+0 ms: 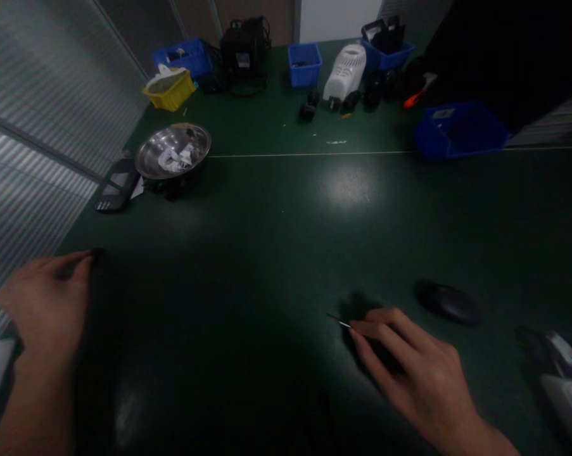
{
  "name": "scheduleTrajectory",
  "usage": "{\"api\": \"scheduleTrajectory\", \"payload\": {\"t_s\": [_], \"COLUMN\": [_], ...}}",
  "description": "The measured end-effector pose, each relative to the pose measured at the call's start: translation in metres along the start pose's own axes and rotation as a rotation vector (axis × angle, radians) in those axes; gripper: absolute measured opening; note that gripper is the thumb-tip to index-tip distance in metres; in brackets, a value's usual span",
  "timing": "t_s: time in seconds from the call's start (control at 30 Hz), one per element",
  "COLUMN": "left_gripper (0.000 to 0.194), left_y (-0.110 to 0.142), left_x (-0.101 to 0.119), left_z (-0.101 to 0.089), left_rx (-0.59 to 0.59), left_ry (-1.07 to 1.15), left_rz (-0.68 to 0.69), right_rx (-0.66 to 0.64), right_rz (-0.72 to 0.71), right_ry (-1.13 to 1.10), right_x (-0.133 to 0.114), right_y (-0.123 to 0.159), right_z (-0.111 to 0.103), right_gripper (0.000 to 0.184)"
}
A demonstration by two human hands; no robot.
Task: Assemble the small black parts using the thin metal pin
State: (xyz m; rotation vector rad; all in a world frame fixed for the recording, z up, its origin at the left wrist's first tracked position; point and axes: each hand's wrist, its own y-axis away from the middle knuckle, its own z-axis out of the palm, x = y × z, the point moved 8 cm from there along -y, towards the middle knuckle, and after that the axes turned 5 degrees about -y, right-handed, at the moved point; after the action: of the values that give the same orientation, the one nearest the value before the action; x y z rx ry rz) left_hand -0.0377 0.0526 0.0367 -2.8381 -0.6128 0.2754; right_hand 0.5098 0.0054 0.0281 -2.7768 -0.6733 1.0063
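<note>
At the left edge of the green table, my left hand (pixel 52 297) is closed in a pinch on a small dark piece (pixel 97 253); its kind is too dark and blurred to tell. My right hand (pixel 409 361), low on the right, pinches a thin metal pin (pixel 339 320) between thumb and fingers. The pin points left, just above or on the tabletop; I cannot tell which. Beyond my right hand lies a black computer mouse (pixel 450 304), apart from it.
A steel bowl (pixel 147 166) with crumpled white scraps stands at the back left, beside a dark flat device (pixel 118 185). Along the back are a yellow bin (pixel 172 95), blue bins (pixel 305 77), a black box (pixel 242 47) and a white vented housing (pixel 346 71). Another blue bin (pixel 470 149) is at right.
</note>
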Motion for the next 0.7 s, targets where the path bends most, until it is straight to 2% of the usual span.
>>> {"api": "scheduleTrajectory", "payload": {"t_s": [0.17, 0.47, 0.63, 0.7], "left_gripper": [0.042, 0.038, 0.043, 0.042], "left_y": [0.002, 0.0, 0.0, 0.0], "left_x": [0.01, 0.01, 0.018, 0.018], "left_z": [-0.004, -0.005, -0.006, -0.006], "left_rx": [0.105, 0.173, 0.15, 0.157], "left_ry": [-0.07, -0.081, -0.126, -0.109], "left_rz": [0.117, 0.13, 0.2, 0.188], "right_rx": [-0.009, -0.017, -0.012, -0.017], "right_rz": [0.003, -0.001, 0.002, 0.005], "right_ry": [-0.011, -0.009, -0.011, -0.016], "right_x": [0.001, 0.002, 0.002, 0.002], "right_y": [0.001, 0.001, 0.001, 0.002], "right_z": [0.001, 0.001, 0.001, 0.001], "right_gripper": [0.017, 0.015, 0.016, 0.016]}}
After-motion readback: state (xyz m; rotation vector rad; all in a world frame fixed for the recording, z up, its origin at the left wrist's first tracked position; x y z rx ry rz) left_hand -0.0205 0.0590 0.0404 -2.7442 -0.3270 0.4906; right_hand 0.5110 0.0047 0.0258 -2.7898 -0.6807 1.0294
